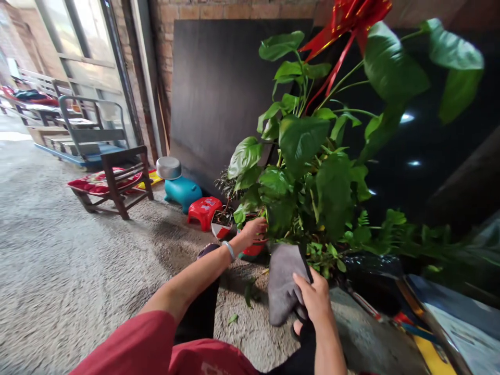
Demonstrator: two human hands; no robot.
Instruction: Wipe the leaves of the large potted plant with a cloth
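My left hand (253,232), with a pale bracelet on the wrist, reaches in at the lower left of a large leafy green plant (304,140). Its fingers look curled together against the low leaves, and what they hold, if anything, is hidden. Just below that hand shows part of a red pot (253,251). My right hand (315,294) grips a grey cloth (282,281) by its right side, thumb on top. The cloth hangs folded in front of the plant's base. A red ribbon bow (351,23) is tied at the plant's top.
Left of the plant stand a small potted plant (223,219), a red stool (204,212), a blue animal-shaped seat (183,192) with a metal bowl (169,167), and a wooden chair (121,182). Dark panels (226,94) lean behind. Flat boards (453,312) lie at right.
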